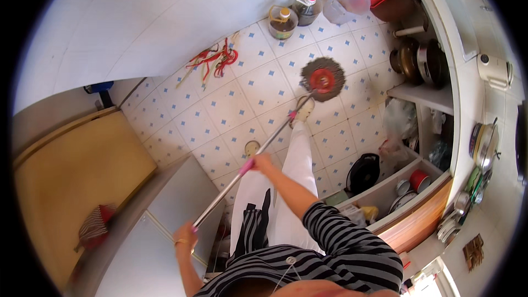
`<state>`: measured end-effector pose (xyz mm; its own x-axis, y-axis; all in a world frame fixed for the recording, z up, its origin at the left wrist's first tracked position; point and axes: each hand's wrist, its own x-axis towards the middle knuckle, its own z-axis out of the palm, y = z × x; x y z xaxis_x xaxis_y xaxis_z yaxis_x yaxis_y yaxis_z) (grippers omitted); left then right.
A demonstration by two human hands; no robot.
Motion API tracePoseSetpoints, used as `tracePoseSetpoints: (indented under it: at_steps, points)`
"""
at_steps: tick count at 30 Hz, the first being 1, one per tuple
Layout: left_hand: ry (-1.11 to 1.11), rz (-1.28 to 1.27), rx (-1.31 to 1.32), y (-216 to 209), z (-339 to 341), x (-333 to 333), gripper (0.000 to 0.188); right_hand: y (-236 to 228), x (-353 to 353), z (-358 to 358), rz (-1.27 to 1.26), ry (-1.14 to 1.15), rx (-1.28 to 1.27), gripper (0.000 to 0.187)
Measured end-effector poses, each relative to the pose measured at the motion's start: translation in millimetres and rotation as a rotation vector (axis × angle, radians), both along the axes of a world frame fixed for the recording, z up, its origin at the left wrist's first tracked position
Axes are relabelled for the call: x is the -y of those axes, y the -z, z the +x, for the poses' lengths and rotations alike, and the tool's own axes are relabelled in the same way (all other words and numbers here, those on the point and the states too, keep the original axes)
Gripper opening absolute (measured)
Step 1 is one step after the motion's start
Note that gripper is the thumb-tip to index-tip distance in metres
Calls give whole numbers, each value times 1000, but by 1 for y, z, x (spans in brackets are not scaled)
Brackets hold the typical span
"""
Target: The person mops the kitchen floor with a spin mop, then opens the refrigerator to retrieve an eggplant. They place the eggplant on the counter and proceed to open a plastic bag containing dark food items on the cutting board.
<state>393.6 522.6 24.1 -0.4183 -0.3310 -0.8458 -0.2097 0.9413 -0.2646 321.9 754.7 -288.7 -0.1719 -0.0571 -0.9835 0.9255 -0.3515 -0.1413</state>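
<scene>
1. Tiled floor (258, 83): white with blue diamonds.
2. Mop (272, 138): slanted, its round grey head (335, 89) on that floor.
3. Right hand (262, 163): curled round the handle (223, 193) — beside a pink section (247, 166).
4. Left hand (186, 235): wrapped round it — near the upper end.

The top (258, 265) is knitted-looking, with narrow black and grey stripes running across the body. Its right sleeve (352, 236) carries the same stripes as bands around the arm and ends near the elbow. A striped flap (253, 225) with plain black strips (267, 201) hangs at the front, perhaps part of the same garment; the shading there makes it hard to tell. A small, round, pale pendant (291, 260) sits on a thin, light cord. The trousers (300, 162) are plain white and long. The shoes (304, 110) are cream with darker edges. A thin gold-coloured bracelet (182, 241) circles the left wrist; both hands (263, 163) are gloveless.
</scene>
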Motion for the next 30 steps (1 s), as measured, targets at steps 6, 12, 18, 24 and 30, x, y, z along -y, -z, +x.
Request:
tracePoseSetpoints:
  at_steps: [6, 12, 18, 24, 30]
  points:
    - [141, -509, 163, -156, 86, 104, 10, -115, 191, 98, -594, 229, 291, 17]
    - [183, -582, 63, -182, 54, 102, 9, -145, 204, 94, -601, 311, 184, 12]
    - [259, -361, -47, -98, 32, 21, 8, -92, 82, 59, -287, 388, -2, 12]
    - [71, 200, 24, 28, -6, -183, 17, 22, -166, 7, 314, 220, -205, 17]
    - [89, 663, 97, 100, -23, -377, 28, 18, -395, -38, 504, 472, -95, 33]
